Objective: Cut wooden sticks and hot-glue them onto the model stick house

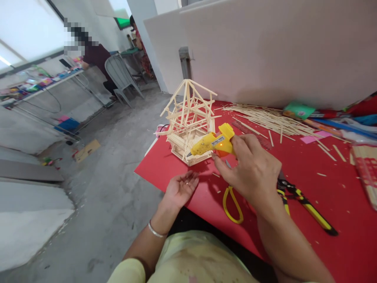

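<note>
Toward the far left of the red tabletop [157,169], a pavilion-shaped stick model [187,104] stands upright near the left edge. Its pale, thin sticks form a peaked, open roof frame whose rafters meet at the top; below are crossing beams, upright posts and a low, many-sided base with closely stacked sides. Some stick ends jut past the frame.

The right hand [256,169] is closed around a yellow hot glue gun [206,144], its nozzle pointing left in front of the base; whether it touches the model cannot be told. The left hand [182,188] is open, palm up with fingers loosely curled, at the near table edge, apart from the model and holding nothing visible.

Left of the model, the table drops off to grey floor [103,169]. Bare red surface lies between its base and the near edge. On the right, yellow-handled scissors [225,204] and cutters [315,215] take up near space, with loose sticks [265,118] spread along the far side by the pale panel [265,51].
</note>
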Motion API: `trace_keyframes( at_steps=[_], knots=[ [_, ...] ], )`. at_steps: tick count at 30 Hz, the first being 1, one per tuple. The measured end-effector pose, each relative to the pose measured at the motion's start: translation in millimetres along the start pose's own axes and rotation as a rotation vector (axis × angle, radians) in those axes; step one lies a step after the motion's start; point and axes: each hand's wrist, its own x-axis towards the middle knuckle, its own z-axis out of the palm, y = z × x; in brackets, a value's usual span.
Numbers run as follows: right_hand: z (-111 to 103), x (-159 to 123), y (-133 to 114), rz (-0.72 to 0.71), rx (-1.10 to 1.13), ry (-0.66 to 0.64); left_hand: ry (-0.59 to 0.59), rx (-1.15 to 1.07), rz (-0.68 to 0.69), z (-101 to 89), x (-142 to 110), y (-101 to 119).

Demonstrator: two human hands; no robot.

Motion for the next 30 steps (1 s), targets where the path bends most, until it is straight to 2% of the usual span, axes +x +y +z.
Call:
trace_keyframes(
  at_steps=[7, 10, 12, 20, 25, 30],
  knots=[
    [1.8, 0.6, -0.5, -0.006, -0.021, 0.026, -0.019, 0.046, -0.007, 3.0, -4.6, -6.9],
    [2.9, 0.6, 0.1, -0.016, -0.019, 0.047, -0.155, 0.083, 0.098, 8.0, -7.6, -5.8],
    [3.3, 0.4, 0.4, -0.027, -0.011, 0.053, -0.201, 0.102, 0.165, 10.3, -7.4, -3.4],
    [4.1, -0.1, -0.6, -0.062, 0.0, 0.041, -0.128, 0.155, 0.18, 0.8, -2.9, -3.7],
    [5.3, -1.2, -1.0, -0.075, -0.012, 0.062, -0.211, 0.241, 0.256, -5.0, 0.0, -7.3],
    [5.5, -0.9, -1.8, -0.081, -0.014, 0.06, -0.164, 0.173, 0.208, -4.4, 2.2, -6.0]
  ],
)
